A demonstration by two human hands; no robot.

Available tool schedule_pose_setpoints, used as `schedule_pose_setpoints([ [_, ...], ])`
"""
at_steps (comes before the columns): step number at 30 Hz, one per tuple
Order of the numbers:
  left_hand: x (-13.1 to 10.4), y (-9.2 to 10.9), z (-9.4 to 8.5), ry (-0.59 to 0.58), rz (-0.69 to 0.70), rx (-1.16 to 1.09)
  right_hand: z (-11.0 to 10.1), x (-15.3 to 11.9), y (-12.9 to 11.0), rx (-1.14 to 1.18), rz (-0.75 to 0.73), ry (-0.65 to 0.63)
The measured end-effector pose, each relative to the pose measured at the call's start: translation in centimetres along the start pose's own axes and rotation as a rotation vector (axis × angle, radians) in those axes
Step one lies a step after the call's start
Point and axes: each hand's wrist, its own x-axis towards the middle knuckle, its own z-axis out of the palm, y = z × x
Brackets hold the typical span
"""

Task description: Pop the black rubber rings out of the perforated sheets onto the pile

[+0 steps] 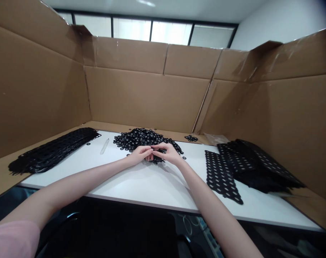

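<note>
Both my hands meet at the middle of the white table, just in front of a pile of small black rings (141,138). My left hand (140,154) is closed, with thumb and fingertips pinched together. Facing it, my right hand (168,153) is also closed in a pinch, its fingertips nearly touching those of the left. Between and under the fingers shows a small cluster of black rings (159,160). The fingers partly cover it, so I cannot tell whether its rings are joined.
A thick stack of black perforated strips (55,148) lies at the left, near a slim whitish tool (104,146). At the right are a black perforated sheet (222,175) and a larger stack of sheets (255,165). Cardboard walls (149,96) enclose the table (130,191).
</note>
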Motion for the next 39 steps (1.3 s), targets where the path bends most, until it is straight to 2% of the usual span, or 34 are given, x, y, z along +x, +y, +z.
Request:
schedule_pose_setpoints([
  [16,0.0,-0.7,0.0,0.047,-0.041,0.001,0.5,0.0,-1.0,-0.082,-0.022,-0.033],
  [26,-0.2,-0.5,0.1,0.03,-0.057,0.075,1.2,-0.1,-2.4,-0.155,0.078,-0.022],
  [39,-0.1,-0.5,0.1,0.024,-0.087,0.059,1.4,0.0,-2.2,-0.169,0.078,-0.064],
])
